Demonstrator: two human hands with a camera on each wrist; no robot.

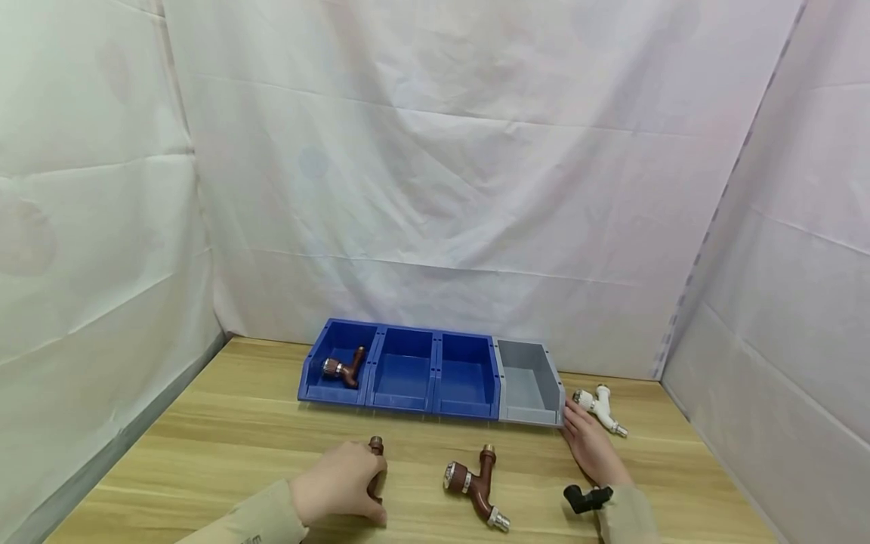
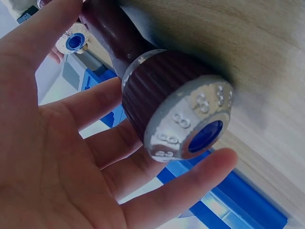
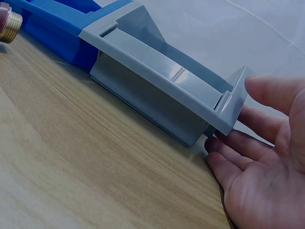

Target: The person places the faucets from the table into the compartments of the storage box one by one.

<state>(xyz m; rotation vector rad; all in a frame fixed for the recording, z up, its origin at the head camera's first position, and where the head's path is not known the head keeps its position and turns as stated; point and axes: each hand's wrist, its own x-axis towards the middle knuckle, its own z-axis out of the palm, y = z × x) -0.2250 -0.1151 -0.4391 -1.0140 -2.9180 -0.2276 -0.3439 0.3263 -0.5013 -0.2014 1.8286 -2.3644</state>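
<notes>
My left hand (image 1: 343,483) is spread around a dark brown tap (image 1: 376,447) on the table, largely covered by the hand in the head view. In the left wrist view the tap's ribbed knob (image 2: 157,95) with a silver face and blue centre lies beside my extended fingers (image 2: 176,195). My right hand (image 1: 590,446) touches the right side of the grey bin (image 1: 530,415). Seen from the right wrist, its fingertips (image 3: 217,160) are below the bin's rim and the thumb is by the corner. Another brown tap (image 1: 481,487) lies between the hands.
Three blue bins (image 1: 435,414) stand in a row joined to the grey one. The leftmost holds a brown tap (image 1: 350,374). A white tap (image 1: 601,408) lies right of the grey bin. A black angled piece (image 1: 586,499) is at the right wrist. White cloth walls (image 1: 435,189) surround the table.
</notes>
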